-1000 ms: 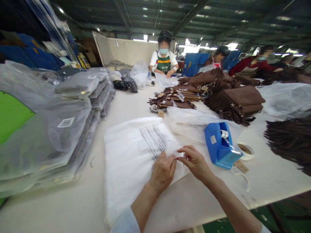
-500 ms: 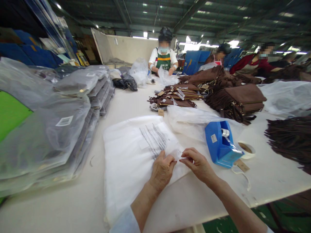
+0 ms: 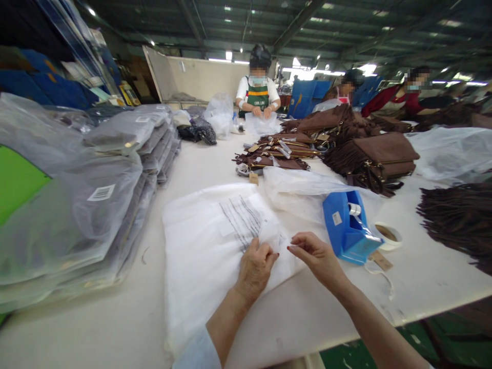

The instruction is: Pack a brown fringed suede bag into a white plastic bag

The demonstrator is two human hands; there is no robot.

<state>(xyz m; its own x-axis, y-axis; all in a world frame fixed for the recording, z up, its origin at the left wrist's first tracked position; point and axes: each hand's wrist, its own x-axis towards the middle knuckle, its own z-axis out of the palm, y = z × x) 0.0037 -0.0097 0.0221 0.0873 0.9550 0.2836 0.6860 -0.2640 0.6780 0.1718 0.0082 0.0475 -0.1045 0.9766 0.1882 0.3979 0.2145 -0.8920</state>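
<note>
1. Currently the white bag (image 3: 207, 256) lies flat on the desk (image 3: 423, 287), near the person, with its printed lines facing up and its right edge under the hands.
2. The left hand (image 3: 255, 269) has its fingers clenched on the film at that edge. A light pinch close to the rim seems best, since film this thin creases and stretches easily.
3. The right hand (image 3: 317, 256) hovers just beside it, fingertips drawn together. Whether they grip a layer of film or nothing at all, I cannot tell. Keeping the two hands close should hold the edge taut.
4. Resting the left wrist on the bag probably stops it sliding on the smooth desk.
5. The blue tape dispenser (image 3: 346, 225) stands just right of the hands, with a tape roll (image 3: 388, 237) and a paper tag (image 3: 380, 260) beside it, all near enough to reach without leaning.
6. The stack of bagged goods (image 3: 107, 205) at the left and the brown fringed bags (image 3: 380, 159) at the far right sit well apart from the work.
</note>
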